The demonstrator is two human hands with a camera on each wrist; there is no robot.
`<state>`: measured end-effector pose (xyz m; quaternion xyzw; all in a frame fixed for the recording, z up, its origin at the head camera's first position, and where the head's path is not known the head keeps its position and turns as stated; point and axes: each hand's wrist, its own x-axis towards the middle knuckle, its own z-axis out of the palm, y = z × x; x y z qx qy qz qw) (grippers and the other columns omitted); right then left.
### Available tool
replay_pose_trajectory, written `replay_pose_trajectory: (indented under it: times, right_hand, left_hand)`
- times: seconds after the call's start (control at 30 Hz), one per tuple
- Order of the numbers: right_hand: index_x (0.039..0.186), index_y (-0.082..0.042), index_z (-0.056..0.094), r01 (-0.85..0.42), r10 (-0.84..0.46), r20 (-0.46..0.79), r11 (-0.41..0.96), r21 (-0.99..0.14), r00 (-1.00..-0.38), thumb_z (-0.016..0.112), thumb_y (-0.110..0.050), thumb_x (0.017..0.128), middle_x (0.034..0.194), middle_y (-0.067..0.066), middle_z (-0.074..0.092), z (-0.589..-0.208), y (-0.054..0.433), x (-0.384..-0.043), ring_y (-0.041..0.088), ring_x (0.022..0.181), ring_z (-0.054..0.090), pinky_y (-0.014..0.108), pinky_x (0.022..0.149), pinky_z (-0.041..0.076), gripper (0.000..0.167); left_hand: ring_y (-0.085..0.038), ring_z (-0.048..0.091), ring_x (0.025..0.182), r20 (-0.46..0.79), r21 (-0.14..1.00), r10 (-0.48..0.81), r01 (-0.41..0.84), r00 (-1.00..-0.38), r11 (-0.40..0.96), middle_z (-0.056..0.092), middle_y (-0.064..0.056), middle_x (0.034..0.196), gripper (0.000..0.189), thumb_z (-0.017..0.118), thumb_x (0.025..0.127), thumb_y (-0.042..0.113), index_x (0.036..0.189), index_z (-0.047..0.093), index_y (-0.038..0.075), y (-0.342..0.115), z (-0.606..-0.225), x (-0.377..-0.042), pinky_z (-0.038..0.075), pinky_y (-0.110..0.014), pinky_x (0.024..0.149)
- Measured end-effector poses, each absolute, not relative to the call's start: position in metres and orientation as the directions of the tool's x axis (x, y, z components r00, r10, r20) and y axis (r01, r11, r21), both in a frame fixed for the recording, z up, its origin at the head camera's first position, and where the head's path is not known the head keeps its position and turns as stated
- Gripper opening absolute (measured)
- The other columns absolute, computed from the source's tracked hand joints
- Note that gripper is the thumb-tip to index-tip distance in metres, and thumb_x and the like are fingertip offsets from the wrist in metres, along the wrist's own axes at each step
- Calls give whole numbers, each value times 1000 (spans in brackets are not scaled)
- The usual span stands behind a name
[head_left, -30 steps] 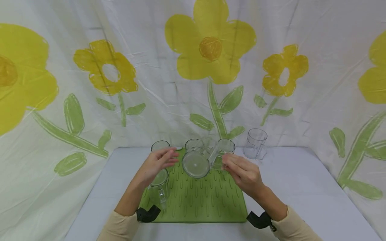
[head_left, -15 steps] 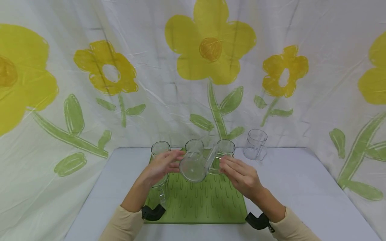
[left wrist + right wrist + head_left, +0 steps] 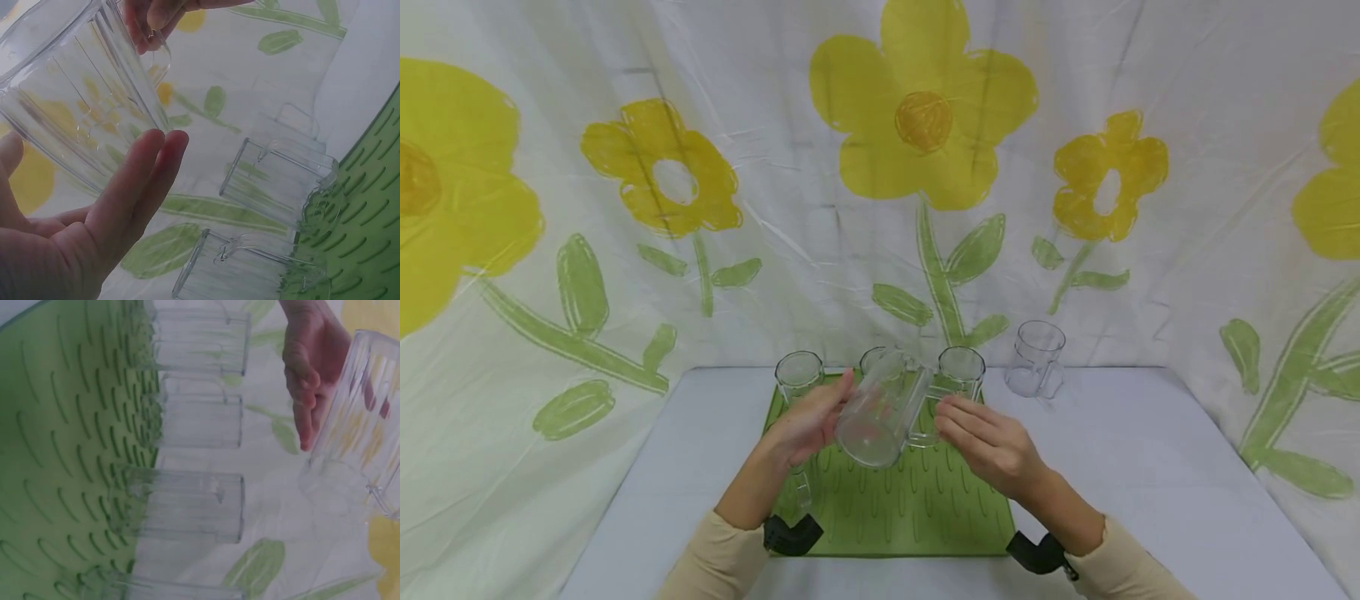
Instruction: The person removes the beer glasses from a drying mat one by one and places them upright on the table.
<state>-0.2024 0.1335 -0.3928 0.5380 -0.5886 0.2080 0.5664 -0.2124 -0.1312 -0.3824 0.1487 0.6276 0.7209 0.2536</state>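
My right hand pinches the handle of a clear glass mug, held tilted above the green mat. The mug's base faces toward me in the head view. At its left side is my left hand, thumb raised and fingers extended behind the glass. In the left wrist view the left hand's fingers lie nearly straight along the mug's wall. Seen from the right wrist, the left palm faces the mug, some fingers showing through it.
Along the mat's back edge stand glass mugs at left, middle and right. Another mug at the mat's left is mostly hidden behind my left hand. One more mug stands on the white table, right of the mat.
The mug has come lower, nearer and slightly left with my right hand. My left hand has moved right, from apart to right against the mug's side.
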Motion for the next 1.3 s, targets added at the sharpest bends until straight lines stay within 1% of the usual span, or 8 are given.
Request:
replay_pose_trajectory:
  times: [0.07,0.17,0.3,0.47,0.67,0.8,1.1,1.3]
  right_hand:
    - [89,5,72,-867,-409,886,335,369,219,59,-5,96,82,19,74,-393,134,-202,32,73,71,31,67,62,18]
    - [90,5,73,-861,-423,880,343,376,216,58,-4,96,83,19,74,-394,134,-201,32,74,72,32,68,61,18]
    - [91,5,73,-854,-445,869,345,389,217,57,-2,96,84,20,75,-396,136,-201,32,75,72,32,70,61,18]
    - [89,4,74,-843,-462,859,353,406,220,56,0,96,85,20,75,-397,136,-201,31,76,73,32,69,62,20]
    - [90,3,74,-835,-482,849,358,418,218,55,1,97,85,19,75,-398,136,-200,30,77,73,31,71,61,21]
    - [90,3,74,-833,-486,845,355,424,223,55,1,97,86,18,75,-398,137,-199,30,78,73,31,71,61,21]
    - [90,2,74,-832,-492,842,354,426,222,54,2,97,87,17,75,-398,137,-199,30,79,73,31,72,61,21]
    - [90,2,74,-838,-496,841,348,421,216,54,2,97,87,17,75,-398,137,-199,30,79,73,31,73,61,21]
  left_hand:
    - [-13,69,106,-121,979,552,-191,-825,-71,53,-30,137,87,35,98,60,145,32,-13,-130,-383,-212,58,-28,88]
    - [-15,68,109,-141,978,552,-203,-822,-53,48,-32,139,89,32,98,62,144,33,-13,-129,-385,-213,58,-27,86]
    - [-15,67,110,-162,975,550,-218,-819,-37,54,-29,136,87,35,98,60,142,36,-15,-129,-386,-213,59,-28,86]
    - [-14,70,102,-184,970,540,-241,-821,-35,63,-24,128,80,42,100,53,140,38,-15,-128,-388,-214,59,-31,84]
    - [-11,70,98,-184,960,556,-269,-810,-74,68,-13,123,78,45,100,49,144,32,-14,-128,-388,-213,60,-31,82]
    - [-12,69,102,-181,962,576,-266,-797,-67,65,-16,127,79,44,100,51,146,30,-12,-128,-387,-213,59,-33,84]
    - [-17,70,102,-209,957,586,-288,-783,-44,63,-23,128,77,42,101,51,138,40,-16,-127,-388,-214,58,-35,89]
    - [-20,71,97,-227,948,573,-314,-787,-56,67,-19,123,72,42,102,47,137,41,-16,-128,-391,-217,59,-35,88]
